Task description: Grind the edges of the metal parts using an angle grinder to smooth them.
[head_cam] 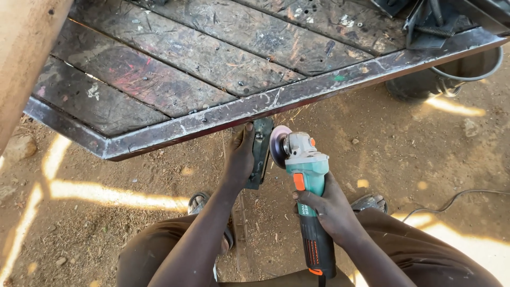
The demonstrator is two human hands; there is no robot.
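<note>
Left hand (240, 159) wraps its fingers around the dark metal bracket (260, 153) under the steel frame (276, 101) while the right hand (329, 207) grips the teal angle grinder (308, 180), disc beside it.

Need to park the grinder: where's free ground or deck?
Free: worn wooden plank deck inside the rusty steel frame edge; bare dirt right of the teal angle grinder, short of the grey cable. Crowded: where the left hand holds the dark metal bracket beside the right hand.
</note>
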